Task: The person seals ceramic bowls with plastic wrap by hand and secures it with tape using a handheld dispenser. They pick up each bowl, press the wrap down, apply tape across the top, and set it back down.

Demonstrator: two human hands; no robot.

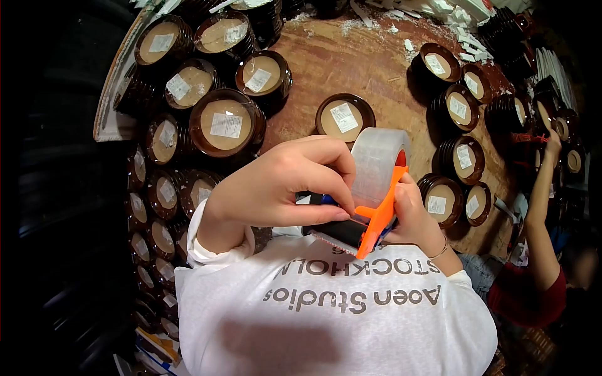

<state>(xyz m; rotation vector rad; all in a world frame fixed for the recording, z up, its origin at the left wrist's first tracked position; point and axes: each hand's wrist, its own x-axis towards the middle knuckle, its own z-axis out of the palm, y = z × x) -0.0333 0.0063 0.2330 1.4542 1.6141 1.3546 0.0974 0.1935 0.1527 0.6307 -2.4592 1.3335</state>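
My right hand point(409, 210) is closed around an orange tape dispenser point(378, 220), which carries a wide roll of clear packing tape point(378, 166). A toothed cutting edge point(335, 243) and a dark roller show at its lower side. My left hand point(288, 182) reaches across from the left. Its thumb and index finger pinch at the tape by the roller; the film between them is hard to see. Just beyond the roll, a brown bowl point(320, 125) with a tan inside and a white label point(343, 117) sits on the wooden table point(351, 59).
Stacks of similar labelled bowls point(202, 143) crowd the left side, with more stacks point(456, 108) at the right. White foam scraps point(461, 25) lie at the far edge. On the right, another person's arm point(538, 207) reaches toward bowls there.
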